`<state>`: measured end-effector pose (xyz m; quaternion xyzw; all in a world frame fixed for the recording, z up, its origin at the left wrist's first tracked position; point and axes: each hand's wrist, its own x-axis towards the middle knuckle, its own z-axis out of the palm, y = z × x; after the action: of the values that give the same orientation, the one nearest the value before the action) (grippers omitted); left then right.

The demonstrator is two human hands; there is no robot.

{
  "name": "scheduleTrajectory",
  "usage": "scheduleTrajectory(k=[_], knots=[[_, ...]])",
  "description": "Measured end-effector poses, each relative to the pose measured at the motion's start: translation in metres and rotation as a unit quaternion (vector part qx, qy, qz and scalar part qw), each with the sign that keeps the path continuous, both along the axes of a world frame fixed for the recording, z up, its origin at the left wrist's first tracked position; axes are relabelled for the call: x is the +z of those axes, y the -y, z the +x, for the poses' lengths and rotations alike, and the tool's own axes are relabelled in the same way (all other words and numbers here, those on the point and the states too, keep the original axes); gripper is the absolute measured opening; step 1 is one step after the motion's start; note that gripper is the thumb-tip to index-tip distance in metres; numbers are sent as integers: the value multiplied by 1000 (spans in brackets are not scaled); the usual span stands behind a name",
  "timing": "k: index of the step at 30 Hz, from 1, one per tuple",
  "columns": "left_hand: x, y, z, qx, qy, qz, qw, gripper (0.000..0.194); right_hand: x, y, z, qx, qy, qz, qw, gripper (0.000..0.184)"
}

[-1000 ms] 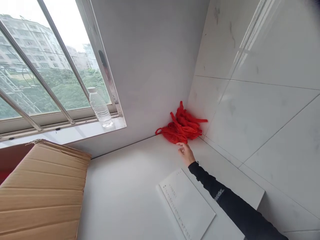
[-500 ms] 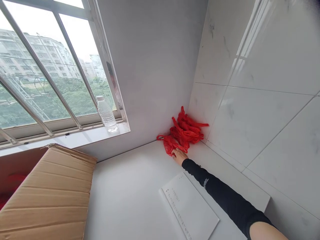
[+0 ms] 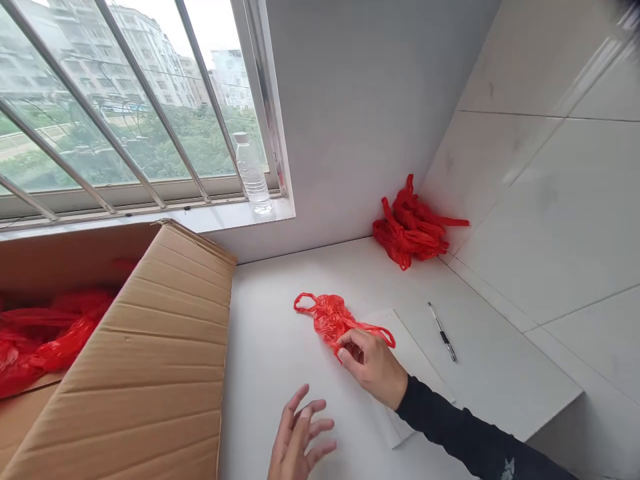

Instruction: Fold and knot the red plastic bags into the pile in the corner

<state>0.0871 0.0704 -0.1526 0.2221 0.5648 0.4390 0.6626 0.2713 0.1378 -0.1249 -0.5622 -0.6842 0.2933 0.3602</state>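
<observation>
My right hand (image 3: 373, 365) grips a crumpled red plastic bag (image 3: 333, 318), pinching its lower end while the bag lies on the white counter (image 3: 280, 333). One handle loop points left, the other curls over my fingers. My left hand (image 3: 299, 435) hovers low at the frame's bottom, fingers spread and holding nothing, a little short of the bag. A pile of more red bags (image 3: 411, 228) sits in the far corner against the tiled wall.
An open cardboard box (image 3: 150, 360) with red bags inside stands at the left. A white sheet of paper (image 3: 410, 347) lies under my right hand, a pen (image 3: 443, 331) to its right. A water bottle (image 3: 250, 175) stands on the window sill.
My right hand has pulled one red bag from the corner pile toward me onto the counter. My left hand has come into view, and the pen now shows.
</observation>
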Motion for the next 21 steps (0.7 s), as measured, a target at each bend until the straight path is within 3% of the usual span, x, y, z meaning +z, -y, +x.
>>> scheduleTrajectory(k=[5, 8, 12, 16, 18, 21], knots=[[-11, -5, 5, -2, -13, 40, 999, 77, 8, 69, -24, 123, -96, -87, 984, 17], [-24, -1, -10, -9, -86, 68, 994, 74, -2, 80, -8, 70, -90, -78, 990, 15], [-31, 8, -33, -61, -203, 89, 973, 49, -34, 78, 26, -9, 34, -20, 999, 23], [-18, 16, -39, -50, -376, 148, 913, 51, -46, 76, 41, -15, 78, -23, 997, 26], [-9, 17, -35, -25, -454, 192, 870, 53, -39, 72, 36, -10, 74, -7, 997, 25], [-3, 16, -25, -55, -516, 263, 814, 41, -25, 62, 18, 31, 70, 33, 997, 24]])
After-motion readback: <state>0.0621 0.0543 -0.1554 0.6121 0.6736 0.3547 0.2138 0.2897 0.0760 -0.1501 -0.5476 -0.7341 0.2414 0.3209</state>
